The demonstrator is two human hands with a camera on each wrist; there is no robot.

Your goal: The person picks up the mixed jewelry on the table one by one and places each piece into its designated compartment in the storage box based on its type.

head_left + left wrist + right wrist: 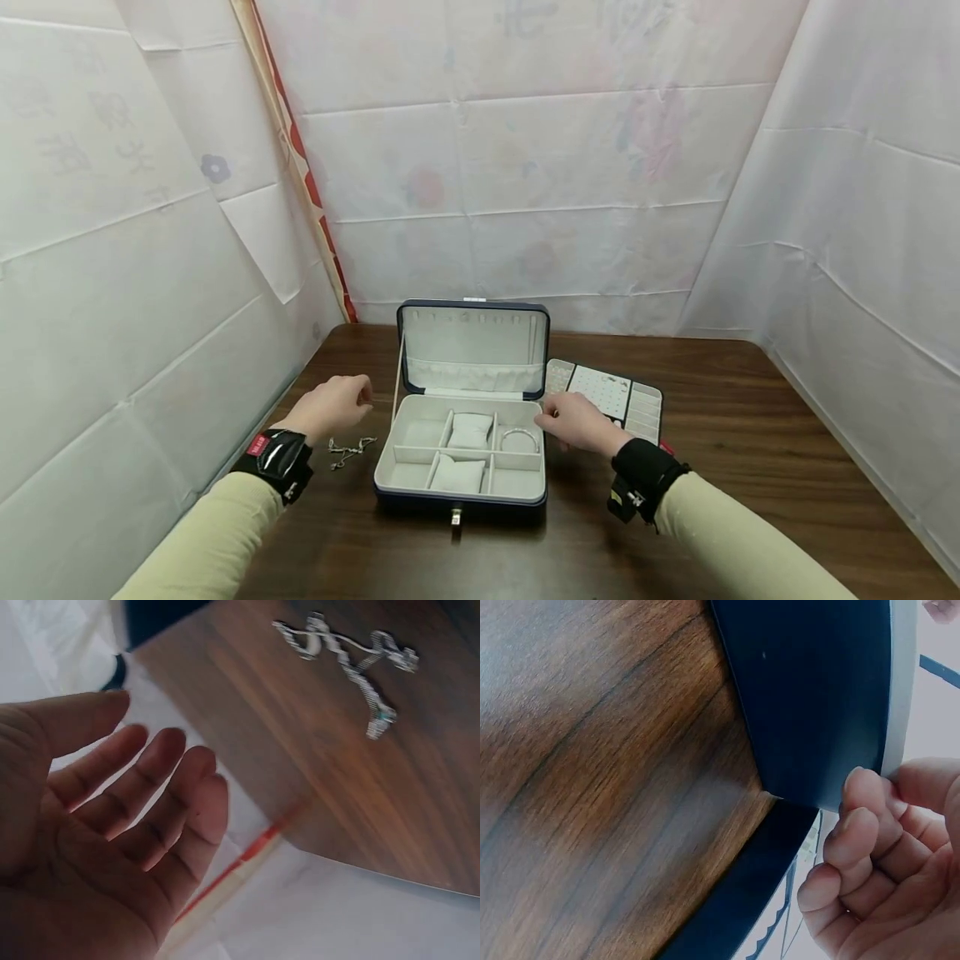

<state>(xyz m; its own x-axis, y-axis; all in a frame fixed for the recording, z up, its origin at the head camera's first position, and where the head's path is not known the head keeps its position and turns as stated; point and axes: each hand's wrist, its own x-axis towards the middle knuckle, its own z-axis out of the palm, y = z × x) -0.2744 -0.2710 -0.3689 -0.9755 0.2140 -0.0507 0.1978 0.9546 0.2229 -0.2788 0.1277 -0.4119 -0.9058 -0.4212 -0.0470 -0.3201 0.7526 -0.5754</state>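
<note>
A navy jewelry box (pixel 420 500) with a cream lining stands with its lid (pixel 474 340) raised in the head view. Two cushions (pixel 470 431) and a ring-shaped bracelet (pixel 519 431) lie in its compartments. My right hand (pixel 581 423) pinches the box's right rim, thumb on the inner side and curled fingers against the blue outer wall (pixel 810 697). To the left of the box, my left hand (pixel 330 407) hovers with relaxed fingers and nothing in its palm (pixel 97 847). Silver chain jewelry (pixel 349 664) lies on the table near it.
A compartmented tray (pixel 642 414) with small jewelry rests on the table behind my right hand, partly hidden by it. The brown wooden table (pixel 735 467) has white sheets (pixel 525 167) around it at the back and sides. A metal clasp (pixel 456 517) sticks out in front.
</note>
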